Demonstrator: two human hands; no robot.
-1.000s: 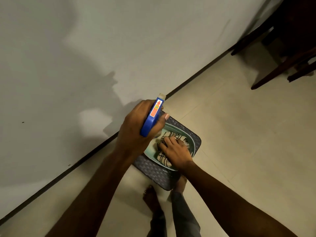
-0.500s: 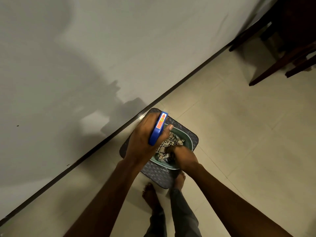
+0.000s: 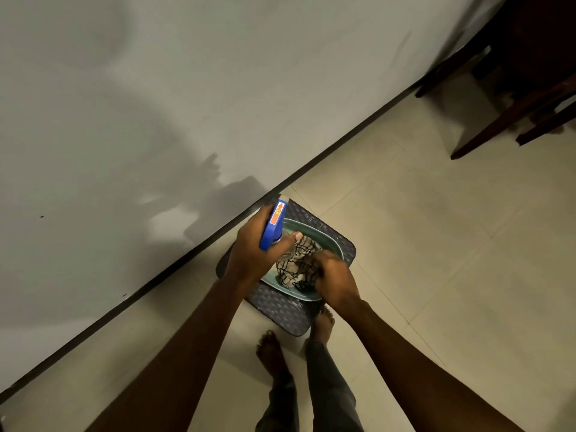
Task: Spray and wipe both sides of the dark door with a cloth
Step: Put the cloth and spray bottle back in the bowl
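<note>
The cloth (image 3: 296,267), beige with dark checked lines, is bunched inside a green basin (image 3: 314,229). The basin is set on a dark woven square stand (image 3: 271,304), which is placed on the tiled floor (image 3: 436,275) just beside the black skirting (image 3: 187,260) at the foot of the pale wall (image 3: 156,88).

The cloth is gripped at its right side by the right hand (image 3: 335,275), whose fingers are curled into the fabric. The spray bottle (image 3: 273,224), blue with an orange label, is held upright over the left rim of the basin. It is clasped by the left hand (image 3: 252,254), with the thumb laid across towards the cloth. The two hands are kept close together, just apart.

Two bare feet and dark trouser legs (image 3: 330,391) are seen near the stand. Dark wooden pieces (image 3: 530,57) are seen at the far right, well apart from the hands; whether the door is among them cannot be told.
</note>
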